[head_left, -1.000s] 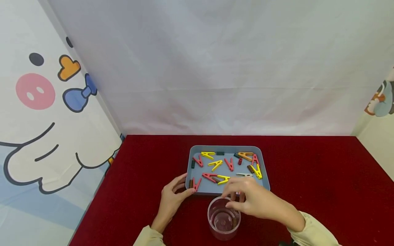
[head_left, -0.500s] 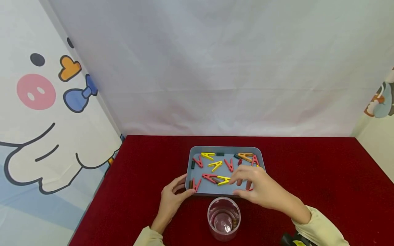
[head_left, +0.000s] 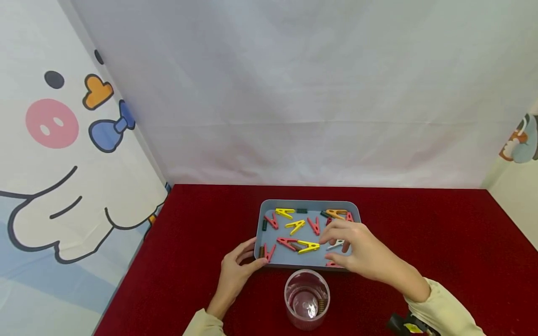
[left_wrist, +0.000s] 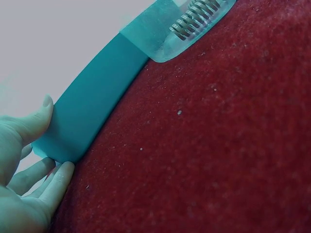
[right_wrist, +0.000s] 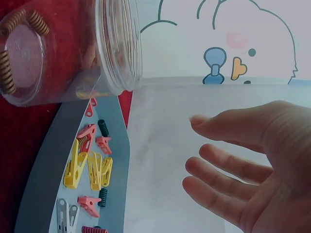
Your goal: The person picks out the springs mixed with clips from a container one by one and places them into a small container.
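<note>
My left hand (head_left: 236, 270) holds the near left corner of a grey-blue tray (head_left: 290, 260), thumb at the front edge and fingers along the side. In the tray lie plastic clothespins: yellow ones (head_left: 308, 247), red ones (head_left: 314, 226), an orange one (head_left: 335, 213) and a white one (head_left: 335, 245). Loose coil springs (head_left: 301, 211) lie among them. My right hand (head_left: 357, 249) hovers over the tray's right side, thumb and fingers apart, nothing between them, hiding part of the contents. In front of the tray stands a clear plastic jar (head_left: 300, 323); brown springs (right_wrist: 38, 23) lie at its bottom.
Dark red cloth (head_left: 201, 219) covers the table. A white curtain (head_left: 319, 93) hangs behind it, with a cartoon-printed panel (head_left: 96, 186) on the left. A black device (head_left: 397, 323) shows under the right sleeve.
My right hand has moved from over the jar's rim up and right to above the tray. My left hand stays at the tray's corner, and the jar stands where it was.
</note>
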The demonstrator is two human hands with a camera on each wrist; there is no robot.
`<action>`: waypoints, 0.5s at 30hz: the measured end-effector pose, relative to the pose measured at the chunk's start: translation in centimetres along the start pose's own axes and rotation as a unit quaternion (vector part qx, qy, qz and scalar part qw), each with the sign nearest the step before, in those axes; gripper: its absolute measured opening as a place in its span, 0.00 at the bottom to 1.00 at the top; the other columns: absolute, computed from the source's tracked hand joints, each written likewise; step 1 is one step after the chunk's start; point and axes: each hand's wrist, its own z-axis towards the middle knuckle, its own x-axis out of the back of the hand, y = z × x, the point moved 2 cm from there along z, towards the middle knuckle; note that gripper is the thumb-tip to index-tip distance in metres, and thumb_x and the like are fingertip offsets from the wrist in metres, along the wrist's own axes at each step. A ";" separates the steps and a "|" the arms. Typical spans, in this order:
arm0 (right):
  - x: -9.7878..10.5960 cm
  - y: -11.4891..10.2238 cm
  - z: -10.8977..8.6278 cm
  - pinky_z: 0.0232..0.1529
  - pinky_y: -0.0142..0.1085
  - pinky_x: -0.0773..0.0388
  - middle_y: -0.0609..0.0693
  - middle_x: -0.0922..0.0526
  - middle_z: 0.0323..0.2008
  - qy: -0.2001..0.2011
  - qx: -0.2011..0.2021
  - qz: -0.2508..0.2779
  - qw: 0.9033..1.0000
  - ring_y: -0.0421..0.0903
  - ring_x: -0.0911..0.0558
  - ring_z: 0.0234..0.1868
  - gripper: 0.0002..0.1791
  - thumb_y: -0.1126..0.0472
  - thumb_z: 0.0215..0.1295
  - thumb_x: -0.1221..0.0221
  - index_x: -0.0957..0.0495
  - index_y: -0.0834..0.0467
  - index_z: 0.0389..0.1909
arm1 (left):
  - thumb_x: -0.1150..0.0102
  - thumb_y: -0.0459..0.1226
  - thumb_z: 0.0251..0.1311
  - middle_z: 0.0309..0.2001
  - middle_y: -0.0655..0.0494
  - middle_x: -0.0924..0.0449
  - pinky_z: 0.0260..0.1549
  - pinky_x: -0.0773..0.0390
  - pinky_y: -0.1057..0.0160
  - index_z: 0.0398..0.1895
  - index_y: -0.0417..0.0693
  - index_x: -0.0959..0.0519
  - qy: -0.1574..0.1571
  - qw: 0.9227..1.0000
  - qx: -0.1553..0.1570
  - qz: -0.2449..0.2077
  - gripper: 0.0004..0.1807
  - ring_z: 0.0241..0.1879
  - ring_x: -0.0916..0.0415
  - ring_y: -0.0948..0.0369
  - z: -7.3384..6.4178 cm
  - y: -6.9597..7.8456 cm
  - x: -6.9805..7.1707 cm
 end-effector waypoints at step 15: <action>0.7 2.0 0.0 0.25 0.29 0.25 0.45 0.22 0.39 -0.012 -0.006 -0.065 0.998 0.38 0.25 0.32 0.17 0.72 0.45 0.29 0.18 0.54 0.35 | 0.29 0.31 0.48 0.57 0.41 0.26 0.39 0.25 0.70 0.61 0.41 0.27 -0.014 1.000 0.001 -0.002 0.32 0.52 0.27 0.46 -1.0 3.3 0.1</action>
